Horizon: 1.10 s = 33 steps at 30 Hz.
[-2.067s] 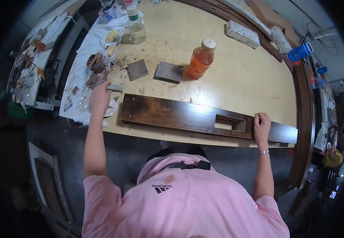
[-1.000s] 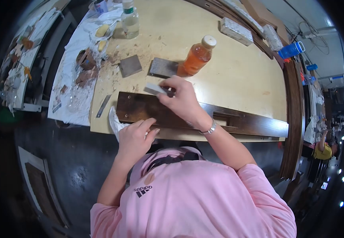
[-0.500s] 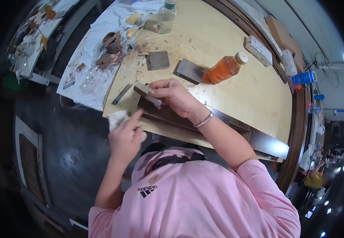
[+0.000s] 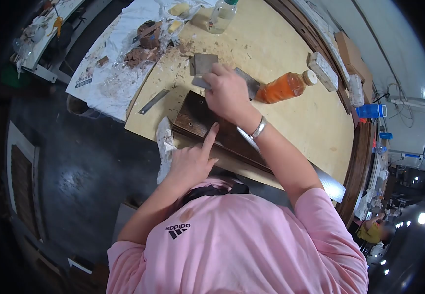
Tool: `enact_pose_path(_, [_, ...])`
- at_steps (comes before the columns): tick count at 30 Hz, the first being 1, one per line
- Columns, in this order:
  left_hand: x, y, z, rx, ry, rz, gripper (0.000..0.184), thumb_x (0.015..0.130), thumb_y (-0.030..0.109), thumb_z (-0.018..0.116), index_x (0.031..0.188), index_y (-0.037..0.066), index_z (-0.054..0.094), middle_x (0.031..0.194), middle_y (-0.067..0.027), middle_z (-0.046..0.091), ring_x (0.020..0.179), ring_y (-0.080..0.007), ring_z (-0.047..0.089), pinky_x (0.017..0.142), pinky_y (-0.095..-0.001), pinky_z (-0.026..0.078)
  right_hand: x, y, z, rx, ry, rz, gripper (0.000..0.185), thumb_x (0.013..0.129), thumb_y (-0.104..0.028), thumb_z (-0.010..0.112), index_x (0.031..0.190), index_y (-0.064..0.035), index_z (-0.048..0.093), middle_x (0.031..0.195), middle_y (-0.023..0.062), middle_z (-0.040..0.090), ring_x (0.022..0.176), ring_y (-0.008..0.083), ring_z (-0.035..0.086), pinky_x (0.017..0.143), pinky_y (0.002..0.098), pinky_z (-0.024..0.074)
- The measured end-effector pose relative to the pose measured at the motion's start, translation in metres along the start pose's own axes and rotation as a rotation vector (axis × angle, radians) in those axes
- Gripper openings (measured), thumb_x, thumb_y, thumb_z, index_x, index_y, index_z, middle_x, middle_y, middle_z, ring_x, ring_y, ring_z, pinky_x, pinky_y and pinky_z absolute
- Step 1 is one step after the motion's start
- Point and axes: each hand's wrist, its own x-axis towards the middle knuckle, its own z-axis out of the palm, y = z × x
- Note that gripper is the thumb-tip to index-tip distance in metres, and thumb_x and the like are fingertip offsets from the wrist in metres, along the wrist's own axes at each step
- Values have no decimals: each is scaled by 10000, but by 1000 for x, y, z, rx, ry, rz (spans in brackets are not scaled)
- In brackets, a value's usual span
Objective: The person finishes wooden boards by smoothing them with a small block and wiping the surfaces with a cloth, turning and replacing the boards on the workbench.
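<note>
My right hand (image 4: 226,93) is closed around a small flat grey block (image 4: 201,83), raised above the far side of a dark wooden piece (image 4: 193,117). Small round holes show in that piece's left end. My left hand (image 4: 190,161) has its index finger stretched onto the wood, the other fingers curled in. Against its knuckles a crumpled white cloth (image 4: 164,147) hangs at the table edge, apparently gripped by the curled fingers. Left of the wood lies a thin dark metal strip (image 4: 153,102). A square grey-brown block (image 4: 204,64) rests just beyond my right hand.
A dark rectangular block (image 4: 247,80) lies beside a bottle of orange liquid (image 4: 286,88). A clear bottle (image 4: 222,17) stands farther back. Brown lumps (image 4: 146,44) and crumbs lie on white sheeting (image 4: 109,63). A wrapped white block (image 4: 322,71) sits at the right rim.
My right hand has lifted the grey block away from the wood's left end, toward the far side. My left hand has moved right, and its index finger now meets the wood.
</note>
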Motion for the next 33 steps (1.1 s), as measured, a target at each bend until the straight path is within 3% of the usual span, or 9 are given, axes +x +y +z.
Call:
enact_pose_path(1, [-1,-3,4,-2,36,22,906,823,265,718,1561,138,208,831,-182,697,692,-412,672,636,-534,515,3,2,-5,-46,13,-13,230,704,-62,634,922,-65,706,886,108,603,844,321,631,712,427,536])
enact_pose_path(3, [-2,-13,22,-6,108,60,929,826,262,713,1575,166,172,814,-171,701,689,-411,671,643,-535,514,-9,-22,-13,119,-184,-104,221,693,-61,639,906,-60,698,883,105,595,872,310,624,712,418,536])
enact_pose_path(5, [0,-21,35,28,58,25,942,831,259,708,1582,181,145,789,-162,701,688,-412,671,645,-533,514,-18,-44,-9,210,-234,-339,201,676,-73,648,874,-49,677,907,113,595,878,324,621,725,424,538])
enact_pose_path(10, [0,-5,9,-22,19,-3,934,842,254,697,1584,189,134,743,-144,696,698,-408,674,650,-534,512,8,1,6,16,0,72,154,722,-110,668,852,-28,673,879,146,609,798,359,637,717,446,537])
enact_pose_path(14, [1,-8,15,-36,48,16,935,829,247,702,1579,171,150,777,-154,697,691,-416,671,643,-540,515,-3,-15,11,154,0,182,203,747,-165,699,869,-5,667,902,156,628,797,373,652,728,447,538])
enact_pose_path(20, [3,-8,11,-30,37,22,905,811,253,707,1552,110,207,865,-191,703,700,-430,675,629,-552,525,-10,-15,13,183,4,516,232,748,-178,696,835,29,635,906,223,655,840,399,649,759,466,530])
enact_pose_path(24, [3,-12,20,-17,31,30,887,816,251,702,1540,78,218,868,-200,704,702,-425,678,629,-552,524,0,-38,25,257,68,419,232,752,-182,690,826,30,631,886,229,645,829,413,639,759,473,524])
enact_pose_path(30, [2,-11,16,-74,81,69,928,836,237,707,1579,169,156,734,-161,691,674,-412,678,636,-524,525,-92,18,-18,102,53,613,250,728,-190,708,823,22,616,877,248,641,805,428,646,746,493,523])
enact_pose_path(33, [2,-10,16,-34,83,42,947,805,154,725,1582,159,183,701,-81,667,655,-334,673,618,-459,515,-162,50,-52,-24,43,785,222,774,-173,708,846,20,625,900,235,655,828,408,659,739,470,525])
